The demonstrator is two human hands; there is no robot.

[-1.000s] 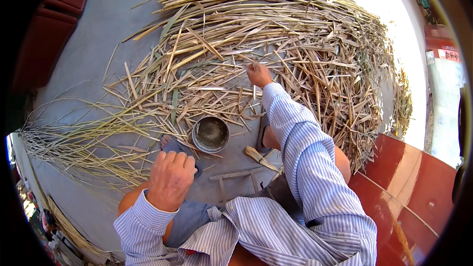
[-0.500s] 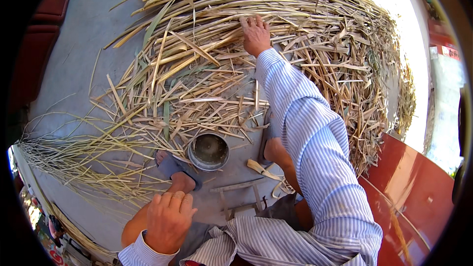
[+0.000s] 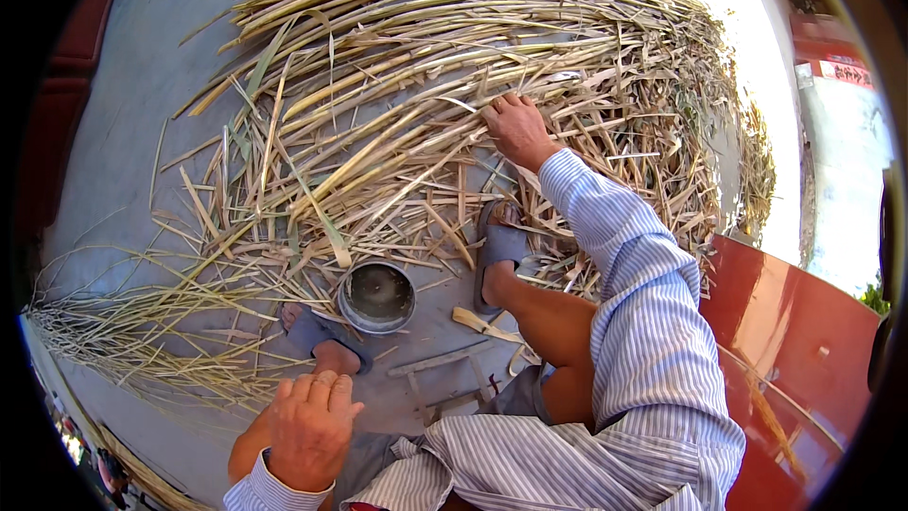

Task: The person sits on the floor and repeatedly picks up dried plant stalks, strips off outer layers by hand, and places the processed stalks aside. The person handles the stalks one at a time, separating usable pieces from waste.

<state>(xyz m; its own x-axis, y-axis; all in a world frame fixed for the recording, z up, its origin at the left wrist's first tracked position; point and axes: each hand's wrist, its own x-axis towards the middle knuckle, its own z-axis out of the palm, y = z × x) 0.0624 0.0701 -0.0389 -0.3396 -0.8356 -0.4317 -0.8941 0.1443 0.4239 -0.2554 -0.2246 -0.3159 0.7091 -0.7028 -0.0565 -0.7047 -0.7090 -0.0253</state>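
A large heap of dry, pale yellow cane stalks [image 3: 397, 85] covers the grey concrete floor [image 3: 142, 85] in front of me. My right hand [image 3: 515, 128] reaches forward into the heap, its fingers closed around one of the stalks near the heap's middle. My left hand [image 3: 307, 426] rests flat on my left knee at the lower edge, fingers apart, holding nothing. Both sleeves are blue-and-white striped.
A small round metal bowl [image 3: 376, 296] stands on the floor between my sandalled feet [image 3: 499, 246]. A wooden-handled tool [image 3: 482, 325] lies by my right leg. A thin bundle of stalks [image 3: 123, 341] lies at the left. A red surface [image 3: 804, 341] rises at the right.
My right hand has reached further forward into the heap and closed on a stalk. My left hand stayed on my knee while the view tipped forward.
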